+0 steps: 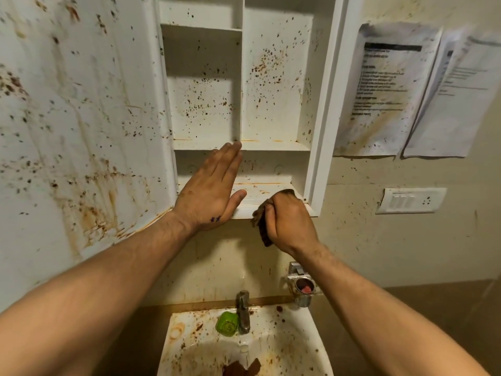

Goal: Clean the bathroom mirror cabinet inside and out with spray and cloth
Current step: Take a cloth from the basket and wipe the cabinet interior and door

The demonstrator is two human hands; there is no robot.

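Two hands at the open mirror cabinet (pixel 325 104): left hand (pixel 208 191) flat, fingers straight and together, resting on the bottom shelf (pixel 265 192); right hand (pixel 292 223) curled round a soiled cloth (pixel 261 229) at the shelf's front lip. Wipe in firm overlapping strokes; refold to a cleaner face.

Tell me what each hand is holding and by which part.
The right hand grips the dirty brown cloth around its bunched middle, with both ends sticking out. The left hand holds nothing; it lies open and flat at the cabinet.
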